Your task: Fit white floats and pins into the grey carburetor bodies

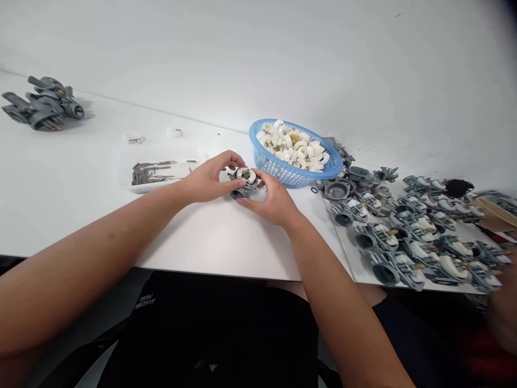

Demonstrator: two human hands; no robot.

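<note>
Mid-frame now, left hand (216,177) and right hand (275,200), fingers pinching the metal part (250,186); both sides braced, likely for steadiness.

The left hand (216,177) and the right hand (274,198) are covering the sides of the metal part (245,175). The left forearm (153,217) is hiding some of the white tray (141,188). The blue basket (274,166) is blocking castings (339,148) behind it. Another person (503,307) is appearing blurred, cut by the right edge.
</note>
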